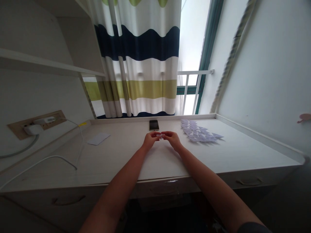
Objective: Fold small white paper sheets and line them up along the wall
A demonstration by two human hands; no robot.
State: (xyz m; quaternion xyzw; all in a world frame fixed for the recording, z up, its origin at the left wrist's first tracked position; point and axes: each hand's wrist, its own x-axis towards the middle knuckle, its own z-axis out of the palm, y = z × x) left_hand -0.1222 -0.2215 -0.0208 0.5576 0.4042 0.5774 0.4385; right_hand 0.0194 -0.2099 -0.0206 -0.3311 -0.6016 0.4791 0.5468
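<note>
Between my two hands is a small piece of folded white paper (160, 136), mostly covered by the fingers. My left hand (151, 139) pinches its left side, and my right hand (171, 138) pinches its right side. Both hands are closed, just above the white desk (126, 161). Right of them lies a spread of several pointed, folded white paper pieces (198, 132), set close together in rows. To the left, a flat stack or sheet of white paper (98, 138) rests on the desk.
A phone (154, 125) lies just beyond my hands, near the desk's raised back edge. White cables (60, 157) run from a wall socket (36, 124) across the left side. A striped curtain (138, 68) hangs behind, and a wall (264, 81) stands at the right.
</note>
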